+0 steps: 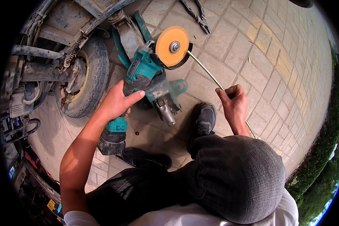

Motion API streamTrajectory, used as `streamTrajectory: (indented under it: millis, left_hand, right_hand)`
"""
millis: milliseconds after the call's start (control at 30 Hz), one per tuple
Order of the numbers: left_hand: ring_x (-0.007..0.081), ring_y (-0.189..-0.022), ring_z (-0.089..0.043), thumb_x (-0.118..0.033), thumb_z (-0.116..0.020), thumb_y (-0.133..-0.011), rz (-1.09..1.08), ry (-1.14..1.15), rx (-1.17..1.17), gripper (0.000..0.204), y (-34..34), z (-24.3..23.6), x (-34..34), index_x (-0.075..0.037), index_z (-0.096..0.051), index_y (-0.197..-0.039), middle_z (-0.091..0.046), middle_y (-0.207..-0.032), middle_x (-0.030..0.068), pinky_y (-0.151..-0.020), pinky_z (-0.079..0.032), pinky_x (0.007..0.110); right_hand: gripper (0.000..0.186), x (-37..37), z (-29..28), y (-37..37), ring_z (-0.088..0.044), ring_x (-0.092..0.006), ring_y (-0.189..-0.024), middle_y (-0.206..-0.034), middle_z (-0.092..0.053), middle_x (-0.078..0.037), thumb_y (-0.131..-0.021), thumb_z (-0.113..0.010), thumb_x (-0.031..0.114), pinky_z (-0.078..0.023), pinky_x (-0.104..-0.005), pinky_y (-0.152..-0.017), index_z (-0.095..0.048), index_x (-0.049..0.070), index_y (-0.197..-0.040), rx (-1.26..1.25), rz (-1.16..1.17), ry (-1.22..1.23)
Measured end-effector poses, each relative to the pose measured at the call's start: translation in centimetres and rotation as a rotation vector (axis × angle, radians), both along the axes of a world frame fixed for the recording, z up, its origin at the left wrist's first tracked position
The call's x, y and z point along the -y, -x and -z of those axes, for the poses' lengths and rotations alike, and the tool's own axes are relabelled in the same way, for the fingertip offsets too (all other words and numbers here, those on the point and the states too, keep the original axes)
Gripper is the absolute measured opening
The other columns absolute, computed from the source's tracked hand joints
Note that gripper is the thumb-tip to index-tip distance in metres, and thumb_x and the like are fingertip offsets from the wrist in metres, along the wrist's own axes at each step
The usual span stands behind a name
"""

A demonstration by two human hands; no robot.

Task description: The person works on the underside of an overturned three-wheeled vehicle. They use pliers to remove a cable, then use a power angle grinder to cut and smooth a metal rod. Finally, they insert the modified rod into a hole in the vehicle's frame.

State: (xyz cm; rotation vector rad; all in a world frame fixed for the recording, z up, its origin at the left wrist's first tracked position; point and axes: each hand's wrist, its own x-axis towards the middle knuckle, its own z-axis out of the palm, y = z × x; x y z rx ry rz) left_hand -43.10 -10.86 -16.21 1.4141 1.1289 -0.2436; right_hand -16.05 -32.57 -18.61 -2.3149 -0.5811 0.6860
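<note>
My left hand (118, 101) is closed round the body of a teal cordless angle grinder (141, 67), its thumb lying across the casing. An orange disc (167, 47) on the grinder faces up, with a dark guard along its lower edge. A black battery (112, 142) sits at the handle end. My right hand (235, 100) pinches a thin metal rod (207, 71) between thumb and fingers. The rod's far end is at the guard and disc edge; contact cannot be made out. Under the grinder stands a worn teal metal device (179, 86), like a floor jack.
Pliers (197, 17) lie with their handles apart on the brick paving (229, 41). At the left are a vehicle's tyre (96, 75) and rusty axle (45, 71). My shoe (205, 118) is beside the teal device. A hedge (324, 143) borders the right.
</note>
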Motion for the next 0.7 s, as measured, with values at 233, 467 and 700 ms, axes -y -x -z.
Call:
streamTrajectory:
  millis: [233, 467, 700]
  left_hand:
    - [0.0123, -0.048, -0.054, -0.039, -0.074, -0.081, -0.002, -0.006, 0.001, 0.054, -0.12, -0.05, 0.03, 0.002, -0.051, -0.11, -0.061, -0.081, 0.0078, -0.045, -0.045, 0.029]
    - [0.0112, -0.052, -0.054, -0.035, -0.071, -0.085, 0.017, -0.024, -0.015, 0.043, -0.21, -0.2, 0.06, -0.003, -0.053, -0.107, -0.055, -0.072, 0.0021, -0.048, -0.045, 0.028]
    - [0.0111, -0.052, -0.054, -0.035, -0.071, -0.085, 0.011, -0.014, -0.003, 0.042, -0.16, -0.16, 0.07, -0.003, -0.053, -0.107, -0.055, -0.072, 0.002, -0.048, -0.045, 0.028]
  right_hand:
    - [0.034, -0.45, -0.42, 0.02, -0.053, -0.0177, -0.059, -0.066, -0.06, -0.011, -0.075, -0.082, 0.018, -0.045, -0.0322, -0.057, -0.054, -0.001, -0.073, 0.052, -0.014, 0.034]
    - [0.032, -0.09, 0.05, -0.15, -0.053, -0.015, -0.059, -0.064, -0.06, -0.009, -0.075, -0.082, 0.017, -0.046, -0.0314, -0.056, -0.055, -0.001, -0.073, 0.004, -0.023, -0.026]
    - [0.028, -0.35, -0.91, 0.23, -0.055, -0.0129, -0.06, -0.065, -0.063, -0.009, -0.079, -0.08, 0.017, -0.047, -0.0298, -0.056, -0.06, -0.002, -0.074, -0.054, -0.065, -0.002]
